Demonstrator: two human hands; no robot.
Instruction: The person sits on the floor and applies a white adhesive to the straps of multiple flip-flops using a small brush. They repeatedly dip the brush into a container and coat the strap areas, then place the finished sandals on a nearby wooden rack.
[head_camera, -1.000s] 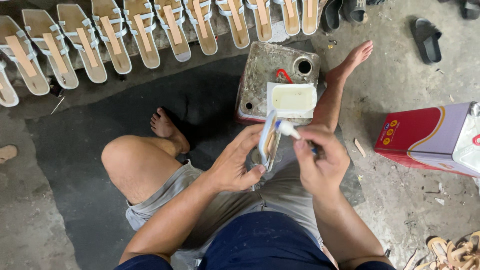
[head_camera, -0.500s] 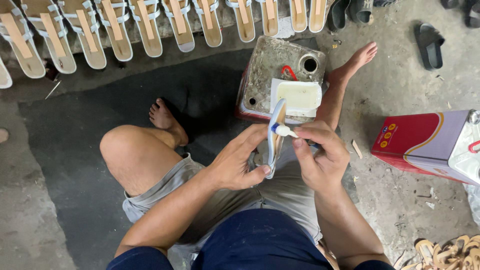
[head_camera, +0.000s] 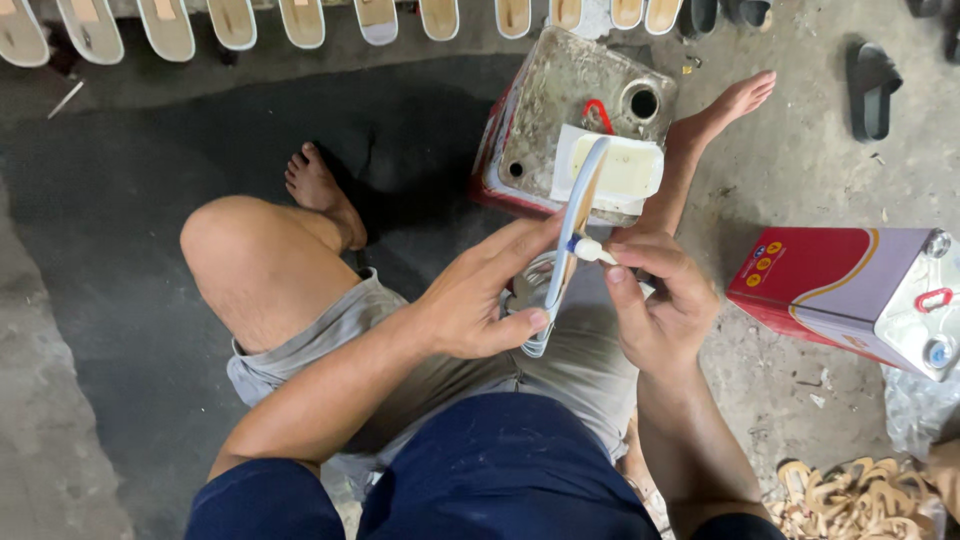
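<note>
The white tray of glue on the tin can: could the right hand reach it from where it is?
Probably yes. The right hand, holding a small brush, sits just below the white tray, with only the sandal sole beside the way.

- Person sits on the concrete floor (head_camera: 800, 180), knees bent, feet bare.
- Left hand (head_camera: 480, 300) grips a pale blue sandal sole (head_camera: 570, 240) held on edge.
- Right hand (head_camera: 660, 300) holds a small white-tipped brush (head_camera: 590, 250) against the sole.
- Grimy metal can (head_camera: 570, 100) just ahead, white tray (head_camera: 625, 170) on top.
- Red and lilac tin (head_camera: 850, 295) lies to the right.
- Row of soles (head_camera: 300, 20) along the floor's far edge.
</note>
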